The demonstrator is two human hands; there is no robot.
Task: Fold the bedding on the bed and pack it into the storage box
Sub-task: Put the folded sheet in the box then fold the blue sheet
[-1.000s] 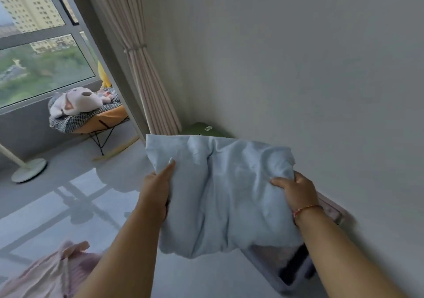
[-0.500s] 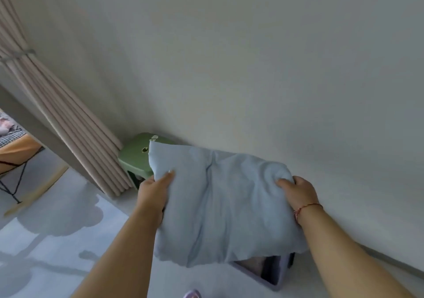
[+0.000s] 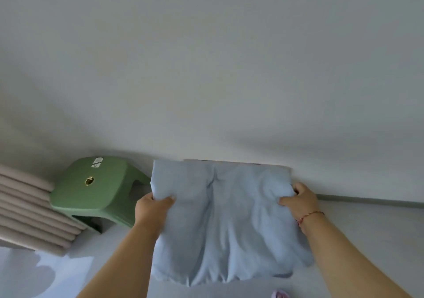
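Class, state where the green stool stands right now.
In the head view the green stool stands on the floor at the left, against the wall, between the curtain and the folded blue bedding.

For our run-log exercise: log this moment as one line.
stage: packing | hands: left hand, right hand gripping folded blue bedding | storage box: mostly hidden beneath

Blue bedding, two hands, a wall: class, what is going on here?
A person holds folded blue bedding by its two sides, left hand and right hand each gripping an edge. It hangs over a storage box set against the wall; only the box's far rim peeks out above the cloth. A green stool stands to the left, beside a curtain. The bedding is not yet released.
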